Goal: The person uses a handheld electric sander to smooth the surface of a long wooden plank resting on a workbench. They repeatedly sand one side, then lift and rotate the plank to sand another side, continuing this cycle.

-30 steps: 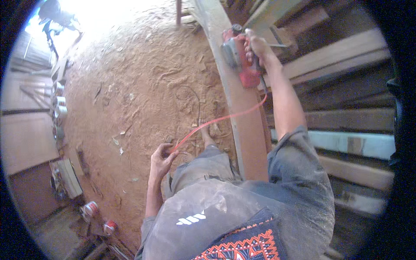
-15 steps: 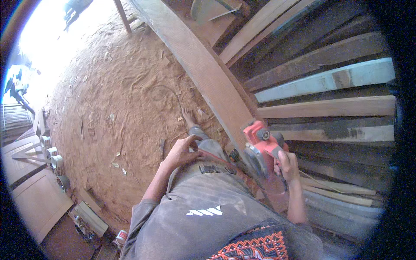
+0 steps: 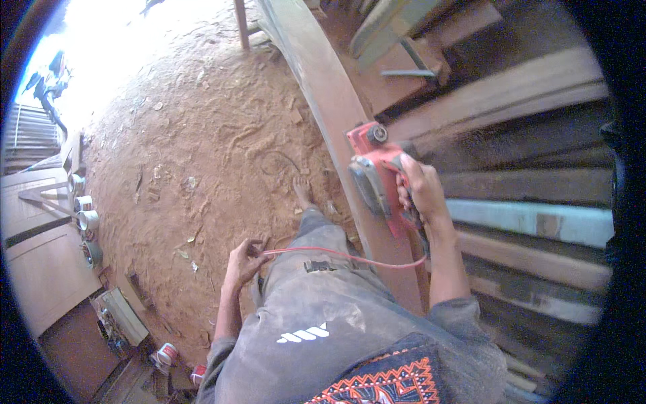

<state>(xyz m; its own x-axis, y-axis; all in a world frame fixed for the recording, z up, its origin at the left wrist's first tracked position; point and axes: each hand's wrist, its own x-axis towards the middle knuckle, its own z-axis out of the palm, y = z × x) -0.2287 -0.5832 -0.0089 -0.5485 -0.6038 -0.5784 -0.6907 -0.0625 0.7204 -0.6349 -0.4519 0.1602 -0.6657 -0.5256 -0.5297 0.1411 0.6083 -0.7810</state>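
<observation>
A red electric planer (image 3: 389,180) rests on a long wooden plank (image 3: 316,71) that runs away from me toward the far end. My right hand (image 3: 424,192) is wrapped round the planer's rear handle. From the handle a red power cord (image 3: 336,252) sags across the front of my body to the left. My left hand (image 3: 245,261) pinches that cord beside my hip, well away from the plank.
Stacked boards (image 3: 538,259) fill the right side, among them a pale blue one (image 3: 501,217). A wooden leg (image 3: 241,27) stands by the plank's far end. Paint cans (image 3: 87,219) and wooden panels (image 3: 50,276) line the left. Shavings cover the floor (image 3: 182,148).
My right hand has pushed the planer forward along the plank. The left hand has moved left and lower, and the cord now stretches visibly across my front. The view has shifted.
</observation>
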